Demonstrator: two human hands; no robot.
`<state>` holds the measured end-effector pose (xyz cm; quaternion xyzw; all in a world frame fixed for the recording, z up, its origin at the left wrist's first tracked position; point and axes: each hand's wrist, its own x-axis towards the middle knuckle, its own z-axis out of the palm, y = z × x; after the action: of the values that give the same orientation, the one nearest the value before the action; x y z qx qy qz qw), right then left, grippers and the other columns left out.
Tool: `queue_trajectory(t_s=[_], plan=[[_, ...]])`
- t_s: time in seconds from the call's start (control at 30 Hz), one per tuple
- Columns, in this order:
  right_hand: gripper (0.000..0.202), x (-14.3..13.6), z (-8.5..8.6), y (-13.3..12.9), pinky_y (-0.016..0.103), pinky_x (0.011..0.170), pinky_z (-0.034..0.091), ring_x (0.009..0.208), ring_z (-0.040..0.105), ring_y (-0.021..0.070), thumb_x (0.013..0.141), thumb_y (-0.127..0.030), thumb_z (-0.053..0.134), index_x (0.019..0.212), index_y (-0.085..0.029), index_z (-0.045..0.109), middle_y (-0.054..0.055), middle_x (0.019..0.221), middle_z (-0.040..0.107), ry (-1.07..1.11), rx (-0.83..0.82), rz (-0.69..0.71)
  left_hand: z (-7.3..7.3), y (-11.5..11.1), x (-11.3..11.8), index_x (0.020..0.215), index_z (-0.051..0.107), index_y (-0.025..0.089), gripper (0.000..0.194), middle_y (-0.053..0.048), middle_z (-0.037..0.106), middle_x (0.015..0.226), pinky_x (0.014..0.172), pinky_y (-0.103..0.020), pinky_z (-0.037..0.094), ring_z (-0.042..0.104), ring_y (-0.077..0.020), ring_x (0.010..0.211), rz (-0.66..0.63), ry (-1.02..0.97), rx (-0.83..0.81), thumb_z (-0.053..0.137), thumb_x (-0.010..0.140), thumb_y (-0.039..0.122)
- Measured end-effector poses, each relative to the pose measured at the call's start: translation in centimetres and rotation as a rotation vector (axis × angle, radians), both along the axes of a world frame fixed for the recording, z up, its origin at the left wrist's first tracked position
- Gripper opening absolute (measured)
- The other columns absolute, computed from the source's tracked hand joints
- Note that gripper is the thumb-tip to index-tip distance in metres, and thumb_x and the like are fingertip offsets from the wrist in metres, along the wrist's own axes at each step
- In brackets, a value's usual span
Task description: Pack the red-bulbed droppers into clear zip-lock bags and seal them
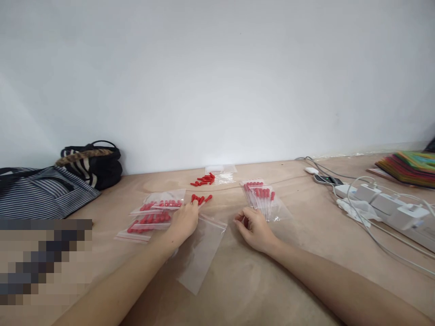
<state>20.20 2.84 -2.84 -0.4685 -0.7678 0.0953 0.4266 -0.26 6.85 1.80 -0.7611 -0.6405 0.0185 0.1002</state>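
My left hand point(186, 222) reaches over the near side of a small group of red rubber bulbs point(202, 199). Its fingers are bent down, and the fingertips are largely hidden, so what they pinch does not show. Beneath and beside that hand lies a clear zip bag point(204, 256), flat on the table. My right hand point(253, 226) rests on the table with its fingers curled in and nothing visible in them. Just behind it are clear bags of red-bulbed droppers point(263, 194). Left of my left hand, several clear bags hold red bulbs point(154, 218).
Thin red pieces point(204, 179) and a bag of clear thin tubes point(225, 176) lie near the wall. A power strip with white chargers point(384, 203), cables and a phone point(328, 179) are on the right, with coloured sheets point(409, 167) behind. Bags point(47, 192) stand at left.
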Motion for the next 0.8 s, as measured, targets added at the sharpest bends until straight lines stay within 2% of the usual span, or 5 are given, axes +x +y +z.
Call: queue_trajectory(t_s=[0.23, 0.4, 0.5, 0.7, 0.8], plan=[[0.006, 0.3, 0.0, 0.3, 0.027, 0.061, 0.035, 0.054, 0.047, 0.01, 0.074, -0.015, 0.048, 0.068, -0.018, 0.049, -0.002, 0.062, 0.054, -0.004, -0.015, 0.009, 0.2, 0.3, 0.8, 0.094, 0.052, 0.011, 0.016, -0.015, 0.059, 0.094, 0.072, -0.033, 0.043, 0.057, -0.0254, 0.089, -0.043, -0.076, 0.017, 0.041, 0.083, 0.012], [0.007, 0.2, 0.0, 0.2, 0.029, 0.066, 0.034, 0.058, 0.05, 0.0111, 0.074, -0.013, 0.047, 0.069, -0.018, 0.049, -0.002, 0.065, 0.056, -0.046, -0.018, 0.027, 0.6, 0.3, -0.4, 0.094, 0.051, 0.011, 0.018, -0.012, 0.06, 0.087, 0.068, -0.032, 0.043, 0.057, -0.0254, 0.084, -0.029, -0.139, 0.068, 0.039, 0.086, 0.022], [0.007, 0.1, 0.0, 0.3, 0.029, 0.067, 0.033, 0.059, 0.05, 0.0107, 0.073, -0.012, 0.047, 0.071, -0.018, 0.049, -0.001, 0.068, 0.057, -0.071, -0.013, 0.024, 1.1, 0.2, -1.4, 0.088, 0.053, 0.014, 0.016, -0.011, 0.06, 0.086, 0.071, -0.034, 0.041, 0.056, -0.0258, 0.087, -0.056, -0.171, 0.112, 0.037, 0.086, 0.019], [0.006, 0.2, 0.1, 0.9, 0.03, 0.068, 0.033, 0.063, 0.051, 0.0114, 0.075, -0.015, 0.051, 0.076, -0.018, 0.056, 0.0, 0.075, 0.059, -0.125, -0.024, 0.044, 0.3, -2.3, -2.7, 0.076, 0.051, 0.018, 0.018, -0.006, 0.059, 0.084, 0.072, -0.03, 0.042, 0.055, -0.021, 0.082, -0.175, -0.245, 0.138, 0.04, 0.085, 0.028], [0.007, 0.0, 0.4, 0.9, 0.03, 0.068, 0.032, 0.073, 0.053, 0.0149, 0.076, -0.022, 0.055, 0.079, -0.019, 0.06, 0.001, 0.075, 0.06, -0.188, -0.037, 0.107, -0.6, -4.1, -2.8, 0.074, 0.051, 0.018, 0.019, -0.006, 0.058, 0.081, 0.072, -0.032, 0.042, 0.055, -0.021, 0.079, -0.305, -0.363, 0.154, 0.04, 0.085, 0.028]])
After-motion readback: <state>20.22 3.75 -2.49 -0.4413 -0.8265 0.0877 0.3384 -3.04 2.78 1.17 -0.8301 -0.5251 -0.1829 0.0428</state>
